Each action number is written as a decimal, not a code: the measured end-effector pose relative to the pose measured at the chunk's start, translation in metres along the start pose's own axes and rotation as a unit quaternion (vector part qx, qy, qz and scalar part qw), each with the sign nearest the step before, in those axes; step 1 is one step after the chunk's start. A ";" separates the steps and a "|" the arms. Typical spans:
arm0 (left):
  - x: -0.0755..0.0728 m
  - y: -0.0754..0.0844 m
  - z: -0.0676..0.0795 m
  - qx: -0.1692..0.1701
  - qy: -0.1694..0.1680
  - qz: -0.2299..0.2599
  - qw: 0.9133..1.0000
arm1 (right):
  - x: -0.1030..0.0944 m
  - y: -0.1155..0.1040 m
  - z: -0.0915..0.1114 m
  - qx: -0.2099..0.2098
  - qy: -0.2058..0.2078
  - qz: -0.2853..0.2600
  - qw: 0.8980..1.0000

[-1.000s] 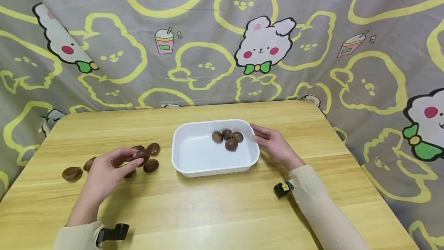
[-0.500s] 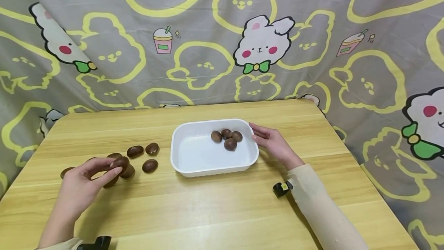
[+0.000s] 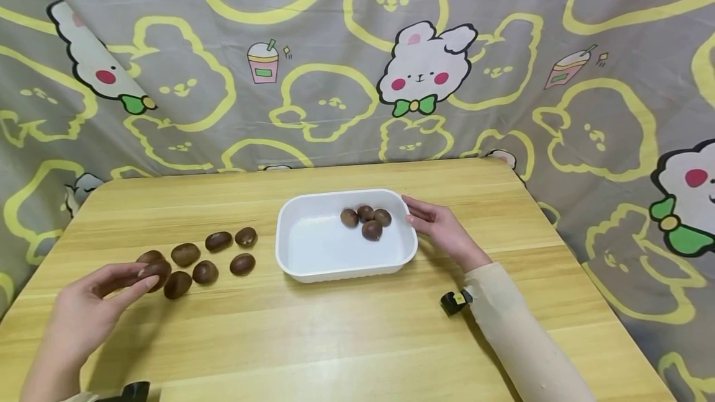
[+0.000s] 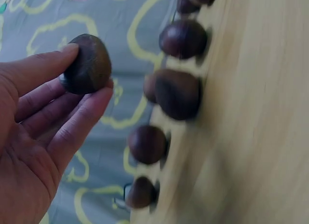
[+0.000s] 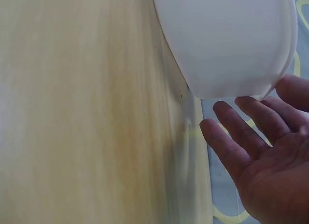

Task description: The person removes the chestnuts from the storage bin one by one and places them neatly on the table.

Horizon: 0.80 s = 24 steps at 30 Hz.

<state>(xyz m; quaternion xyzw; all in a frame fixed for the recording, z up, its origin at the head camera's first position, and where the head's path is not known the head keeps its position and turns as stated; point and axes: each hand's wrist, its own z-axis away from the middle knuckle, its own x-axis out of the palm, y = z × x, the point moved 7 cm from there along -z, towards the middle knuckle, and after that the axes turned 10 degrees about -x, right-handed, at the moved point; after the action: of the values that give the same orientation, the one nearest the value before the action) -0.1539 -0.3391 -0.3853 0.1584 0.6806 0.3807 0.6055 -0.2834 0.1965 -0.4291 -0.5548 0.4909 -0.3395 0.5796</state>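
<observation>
In the head view my left hand (image 3: 84, 312) pinches a brown chestnut (image 3: 157, 273) between thumb and fingers, at the left end of a loose group of chestnuts (image 3: 185, 254). From the left wrist, the same chestnut (image 4: 91, 64) shows at the fingertips, raised beside the others. A white rectangular tray (image 3: 313, 276) stands mid-table with several chestnuts (image 3: 372, 230) in its right half. At the tray's right end rests my right hand (image 3: 447, 234). Its fingers extend toward the outer wall and the thumb is at the rim, as the right wrist view shows.
The wooden table (image 3: 357, 340) reaches back to a grey curtain (image 3: 335, 36) with yellow cartoon outlines. Loose chestnuts lie between my left hand and the tray. Black wrist mounts (image 3: 455, 303) are worn on the sleeves.
My left hand has moved left and toward me with the chestnut in its fingers, uncovering the loose chestnuts on the table. The right hand and the tray have stayed in place.
</observation>
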 end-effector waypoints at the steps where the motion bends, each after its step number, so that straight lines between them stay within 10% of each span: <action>1: -0.002 -0.005 0.000 -0.003 0.001 -0.010 1.000 | 0.001 -0.001 0.000 -0.001 -0.001 0.000 1.000; 10: -0.005 -0.042 -0.008 -0.018 -0.030 -0.086 0.996 | 0.001 -0.002 0.000 0.001 0.002 0.004 1.000; 24: 0.006 -0.050 -0.014 -0.023 -0.097 -0.128 0.987 | 0.001 0.000 -0.001 0.002 -0.001 0.000 1.000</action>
<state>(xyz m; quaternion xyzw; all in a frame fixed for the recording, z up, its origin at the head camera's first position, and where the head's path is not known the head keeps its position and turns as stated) -0.1563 -0.3731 -0.4256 0.0917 0.6247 0.2984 0.7158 -0.2839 0.1954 -0.4295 -0.5538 0.4901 -0.3399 0.5811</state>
